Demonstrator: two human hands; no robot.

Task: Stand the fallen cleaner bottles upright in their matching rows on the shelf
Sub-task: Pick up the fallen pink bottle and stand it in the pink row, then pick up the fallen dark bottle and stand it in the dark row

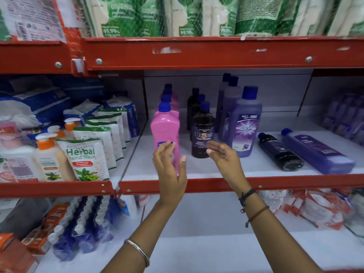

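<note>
A pink cleaner bottle (164, 129) stands upright at the front of the pink row on the white shelf (246, 166). My left hand (170, 170) is right in front of its lower part, fingers spread, not clasping it. My right hand (223, 154) hovers with fingers apart before the front black Bactin bottle (202, 134), which is upright in the black row. To its right stands the purple row, led by a large purple bottle (245, 123). Further right, a black bottle (279, 152) and a purple bottle (317, 150) lie on their sides.
A red shelf rail (275, 184) runs along the front edge, and a red beam (216, 54) hangs above. Herbal hand wash pouches (86, 158) and pump bottles fill the left bay. More purple bottles (346, 117) stand at the far right. Packets sit on the shelf below.
</note>
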